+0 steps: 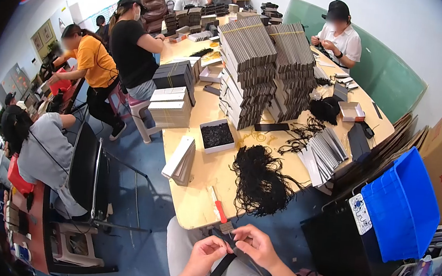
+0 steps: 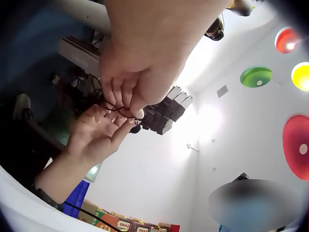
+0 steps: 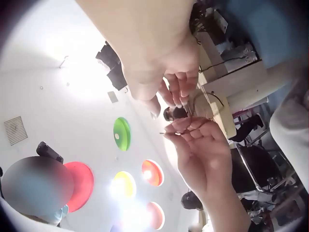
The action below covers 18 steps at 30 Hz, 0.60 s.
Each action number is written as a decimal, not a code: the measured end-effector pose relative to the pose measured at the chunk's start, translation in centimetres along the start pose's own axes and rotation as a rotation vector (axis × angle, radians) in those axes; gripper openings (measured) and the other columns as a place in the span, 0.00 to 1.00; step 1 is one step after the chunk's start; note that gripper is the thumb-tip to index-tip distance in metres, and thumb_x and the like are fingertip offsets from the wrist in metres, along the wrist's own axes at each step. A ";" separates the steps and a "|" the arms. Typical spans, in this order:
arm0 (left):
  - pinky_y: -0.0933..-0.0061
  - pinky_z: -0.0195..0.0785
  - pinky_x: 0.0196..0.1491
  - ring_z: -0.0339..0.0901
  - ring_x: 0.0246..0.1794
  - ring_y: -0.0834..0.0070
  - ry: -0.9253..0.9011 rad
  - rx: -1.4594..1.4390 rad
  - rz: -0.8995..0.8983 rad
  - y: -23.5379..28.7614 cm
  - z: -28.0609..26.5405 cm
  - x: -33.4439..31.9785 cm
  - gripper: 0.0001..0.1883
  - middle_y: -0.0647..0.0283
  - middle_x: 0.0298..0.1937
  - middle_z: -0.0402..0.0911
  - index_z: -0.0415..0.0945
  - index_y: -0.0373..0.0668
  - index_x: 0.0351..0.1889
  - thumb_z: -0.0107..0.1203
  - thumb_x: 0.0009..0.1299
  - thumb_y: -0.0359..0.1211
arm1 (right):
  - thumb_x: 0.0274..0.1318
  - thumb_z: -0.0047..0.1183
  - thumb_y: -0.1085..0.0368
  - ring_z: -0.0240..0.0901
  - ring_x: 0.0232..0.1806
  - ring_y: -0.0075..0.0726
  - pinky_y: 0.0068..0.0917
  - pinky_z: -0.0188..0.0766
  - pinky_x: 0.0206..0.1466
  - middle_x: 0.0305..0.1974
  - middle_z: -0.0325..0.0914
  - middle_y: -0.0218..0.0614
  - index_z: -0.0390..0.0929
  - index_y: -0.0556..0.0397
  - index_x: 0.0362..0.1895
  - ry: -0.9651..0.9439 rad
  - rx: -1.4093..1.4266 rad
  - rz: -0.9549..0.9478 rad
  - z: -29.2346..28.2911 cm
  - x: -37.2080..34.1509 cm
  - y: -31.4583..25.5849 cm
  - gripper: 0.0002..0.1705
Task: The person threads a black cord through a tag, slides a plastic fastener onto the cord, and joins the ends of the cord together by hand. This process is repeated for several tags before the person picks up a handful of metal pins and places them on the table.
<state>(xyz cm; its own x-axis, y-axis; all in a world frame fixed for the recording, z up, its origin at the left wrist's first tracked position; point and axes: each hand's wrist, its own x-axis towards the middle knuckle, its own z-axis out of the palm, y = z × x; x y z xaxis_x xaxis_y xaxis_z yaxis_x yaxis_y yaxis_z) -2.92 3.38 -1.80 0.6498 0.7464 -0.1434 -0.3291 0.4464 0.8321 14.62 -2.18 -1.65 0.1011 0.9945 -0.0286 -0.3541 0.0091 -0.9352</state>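
Observation:
My left hand (image 1: 210, 250) pinches a thin black cord (image 2: 120, 112) between thumb and fingertips, low in the head view above my lap. Close beside it is my right hand (image 1: 257, 244), its fingers loosely bent and its thumb apart from them in the right wrist view. The cord spans the small gap between the two hands in the left wrist view. Just beyond the fingers, a small stack of grey pieces (image 1: 227, 227) sits at the table edge. A red-handled cutter (image 1: 219, 210) lies on the table in front of me.
On the wooden table (image 1: 196, 209) lie a heap of black cords (image 1: 262, 181), a white box of small black pieces (image 1: 217, 137) and tall grey stacks (image 1: 245, 70). A blue bin (image 1: 404, 208) stands at right. Several people work around the room.

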 end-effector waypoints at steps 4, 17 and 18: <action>0.71 0.69 0.52 0.77 0.42 0.74 -0.145 0.084 -0.145 0.2 -0.4 -0.5 0.06 0.60 0.37 0.81 0.75 0.38 0.36 0.59 0.68 0.30 | 0.58 0.56 0.73 0.70 0.39 0.21 0.20 0.68 0.44 0.39 0.72 0.30 0.78 0.59 0.46 -0.176 0.006 0.051 -0.7 0.8 -0.2 0.11; 0.74 0.68 0.53 0.76 0.45 0.76 -0.183 0.127 -0.048 0.5 -1.4 -0.4 0.04 0.60 0.40 0.80 0.73 0.36 0.39 0.55 0.70 0.26 | 0.57 0.59 0.69 0.69 0.33 0.17 0.17 0.66 0.31 0.34 0.75 0.27 0.79 0.57 0.40 -0.238 -0.006 0.161 -1.3 0.7 0.5 0.08; 0.74 0.68 0.53 0.76 0.45 0.76 -0.184 0.127 -0.049 0.7 -1.2 -0.3 0.04 0.60 0.40 0.80 0.73 0.36 0.39 0.55 0.70 0.26 | 0.57 0.59 0.69 0.69 0.33 0.17 0.17 0.66 0.31 0.34 0.75 0.27 0.79 0.57 0.40 -0.237 -0.005 0.160 -1.2 0.7 0.6 0.08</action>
<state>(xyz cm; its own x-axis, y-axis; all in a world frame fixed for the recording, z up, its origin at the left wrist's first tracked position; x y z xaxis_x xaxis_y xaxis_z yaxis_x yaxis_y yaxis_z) -4.19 4.06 -1.85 0.7806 0.6177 -0.0950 -0.2126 0.4054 0.8891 15.61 -1.63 -2.71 -0.1763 0.9799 -0.0936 -0.3431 -0.1503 -0.9272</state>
